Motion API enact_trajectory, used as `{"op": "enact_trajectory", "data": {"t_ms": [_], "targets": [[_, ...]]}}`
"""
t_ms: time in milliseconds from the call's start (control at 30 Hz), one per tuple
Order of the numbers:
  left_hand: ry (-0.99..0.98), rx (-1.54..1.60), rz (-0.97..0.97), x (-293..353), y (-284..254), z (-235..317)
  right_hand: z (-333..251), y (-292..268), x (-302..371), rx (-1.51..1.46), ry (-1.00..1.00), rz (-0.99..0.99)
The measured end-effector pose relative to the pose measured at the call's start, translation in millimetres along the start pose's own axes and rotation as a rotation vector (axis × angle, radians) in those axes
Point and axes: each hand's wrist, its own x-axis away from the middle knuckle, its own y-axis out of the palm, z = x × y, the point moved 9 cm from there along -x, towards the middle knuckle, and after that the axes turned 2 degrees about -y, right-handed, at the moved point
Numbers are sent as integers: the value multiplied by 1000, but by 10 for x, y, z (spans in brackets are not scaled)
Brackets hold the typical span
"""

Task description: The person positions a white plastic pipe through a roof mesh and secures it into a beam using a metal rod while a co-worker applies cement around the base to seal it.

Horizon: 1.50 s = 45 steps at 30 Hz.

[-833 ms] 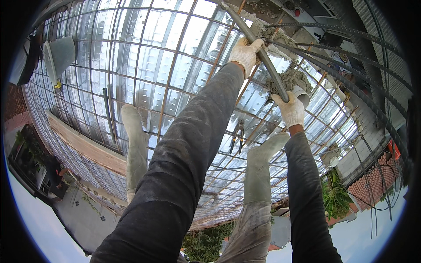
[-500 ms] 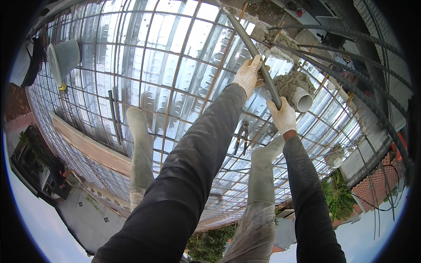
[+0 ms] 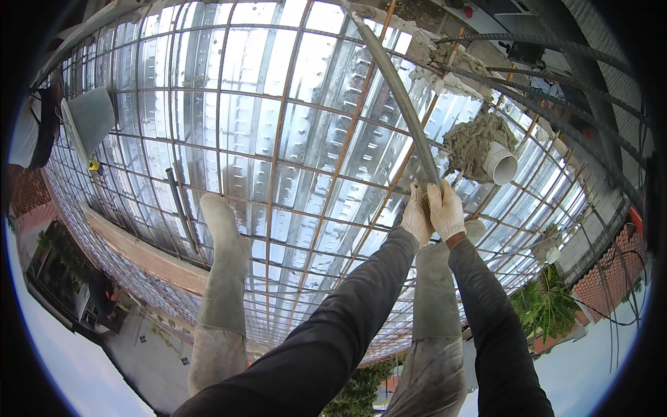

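Since left hand [image 3: 417,218] joined right hand [image 3: 447,211], both at gray pipe [image 3: 410,113]

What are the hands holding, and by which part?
The left hand and right hand hold the grey pipe together, at its near end.

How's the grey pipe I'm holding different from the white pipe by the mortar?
The grey pipe is long, slim and slightly curved; the white pipe is short and wider. The left hand and right hand are at the grey pipe's near end, hiding it, while the white pipe's open mouth shows beside lumpy mortar. Both look rounded.
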Motion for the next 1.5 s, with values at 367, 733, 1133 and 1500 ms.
{"op": "enact_trajectory", "data": {"t_ms": [367, 733, 1133, 1500], "targets": [[-112, 170, -28, 89, -674, -88, -360, 399, 292, -36, 120, 120], [-114, -146, 188, 1268, -1736, 984, -1148, 1571, 848, -319, 354, 101], [-117, -646, 424, 2301, -1886, 2579, -2226, 2550, 1057, -537, 533, 187], [-76, -1259, 624, 3063, -857, 3817, -3196, 3245, 1004, -744, 711, 177]]}}
